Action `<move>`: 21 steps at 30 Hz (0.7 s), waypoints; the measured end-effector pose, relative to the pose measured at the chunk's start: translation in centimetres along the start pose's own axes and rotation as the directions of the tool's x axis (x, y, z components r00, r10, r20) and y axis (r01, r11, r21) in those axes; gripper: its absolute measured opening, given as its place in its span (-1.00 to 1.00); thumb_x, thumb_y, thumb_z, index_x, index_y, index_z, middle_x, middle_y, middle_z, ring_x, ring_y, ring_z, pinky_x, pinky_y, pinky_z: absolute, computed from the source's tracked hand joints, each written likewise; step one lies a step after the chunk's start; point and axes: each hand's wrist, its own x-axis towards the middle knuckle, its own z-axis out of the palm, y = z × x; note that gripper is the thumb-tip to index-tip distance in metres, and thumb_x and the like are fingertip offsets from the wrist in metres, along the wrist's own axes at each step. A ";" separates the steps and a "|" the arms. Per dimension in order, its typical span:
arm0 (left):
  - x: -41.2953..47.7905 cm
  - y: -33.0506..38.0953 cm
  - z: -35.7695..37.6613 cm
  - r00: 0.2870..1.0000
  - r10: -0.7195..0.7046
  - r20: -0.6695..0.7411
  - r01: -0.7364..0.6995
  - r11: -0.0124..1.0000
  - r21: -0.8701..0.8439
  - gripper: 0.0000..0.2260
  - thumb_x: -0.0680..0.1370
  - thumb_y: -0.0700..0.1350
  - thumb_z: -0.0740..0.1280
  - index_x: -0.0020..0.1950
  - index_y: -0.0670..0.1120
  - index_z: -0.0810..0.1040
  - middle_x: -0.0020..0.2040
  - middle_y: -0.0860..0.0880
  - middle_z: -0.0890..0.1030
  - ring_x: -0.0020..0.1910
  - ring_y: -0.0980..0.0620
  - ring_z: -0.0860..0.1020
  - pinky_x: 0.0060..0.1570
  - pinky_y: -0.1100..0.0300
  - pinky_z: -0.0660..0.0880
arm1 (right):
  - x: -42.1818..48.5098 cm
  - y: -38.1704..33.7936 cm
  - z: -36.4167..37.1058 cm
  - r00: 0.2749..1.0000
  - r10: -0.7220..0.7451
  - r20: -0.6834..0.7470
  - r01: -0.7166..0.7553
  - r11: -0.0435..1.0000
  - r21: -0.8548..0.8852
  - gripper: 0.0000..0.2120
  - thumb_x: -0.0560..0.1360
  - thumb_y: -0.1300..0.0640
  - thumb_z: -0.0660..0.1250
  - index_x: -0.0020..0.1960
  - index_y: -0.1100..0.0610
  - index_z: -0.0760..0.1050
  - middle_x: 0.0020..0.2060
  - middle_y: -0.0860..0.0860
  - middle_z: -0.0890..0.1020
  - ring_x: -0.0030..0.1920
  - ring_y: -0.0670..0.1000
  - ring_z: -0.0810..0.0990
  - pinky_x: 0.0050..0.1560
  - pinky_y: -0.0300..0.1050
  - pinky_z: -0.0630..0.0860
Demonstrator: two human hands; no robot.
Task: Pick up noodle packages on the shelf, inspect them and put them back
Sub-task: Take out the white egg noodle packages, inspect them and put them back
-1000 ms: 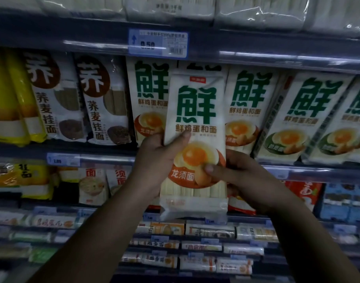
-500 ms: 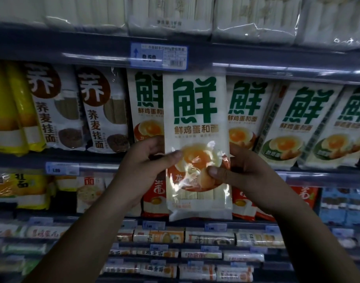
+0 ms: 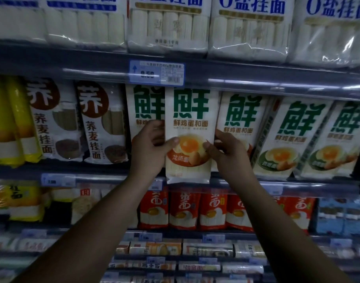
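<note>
Noodle package (image 3: 190, 127) upright, long axis vertical, label outward.

Dim aisle, lower shelves (image 3: 175, 260) dark and blurred; glare on top-row wrappers (image 3: 246, 48); wide-angle bending at edges.

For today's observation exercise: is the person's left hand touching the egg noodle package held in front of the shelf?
Touching. The head view shows the left hand with its thumb pressed onto the front of the egg noodle package, fingers wrapped behind its left edge.
</note>
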 end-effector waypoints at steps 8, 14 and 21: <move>0.9 -0.7 1.2 0.995 0.090 -0.050 -0.084 0.991 0.105 -0.65 0.47 -0.15 0.54 0.20 -0.04 0.55 0.06 0.13 0.66 0.03 0.28 0.63 0.03 0.26 0.61 | 1.4 1.0 0.7 0.994 -0.034 -0.102 0.030 0.999 -0.032 -0.67 0.62 0.15 0.41 0.38 0.02 0.59 0.18 -0.02 0.70 0.17 -0.06 0.66 0.17 -0.09 0.64; 0.4 -1.0 1.8 0.972 0.220 -0.082 -0.189 0.940 0.285 -0.63 0.47 -0.14 0.55 0.25 -0.10 0.62 0.09 0.04 0.65 -0.08 0.38 0.56 -0.09 0.61 0.41 | 0.4 2.1 0.7 0.986 -0.062 -0.154 0.053 0.997 -0.062 -0.64 0.60 0.22 0.43 0.37 0.02 0.61 0.06 -0.16 0.71 0.01 -0.41 0.63 0.00 -0.51 0.57; 0.6 -0.5 2.4 0.974 0.205 -0.100 -0.173 0.949 0.265 -0.67 0.43 -0.18 0.57 0.15 -0.08 0.59 -0.13 0.30 0.54 -0.12 0.53 0.51 -0.16 0.60 0.41 | 0.6 2.1 0.9 0.971 -0.047 -0.235 0.037 0.998 -0.050 -0.63 0.56 0.24 0.48 0.35 0.06 0.63 0.06 -0.10 0.73 0.03 -0.27 0.68 0.00 -0.49 0.56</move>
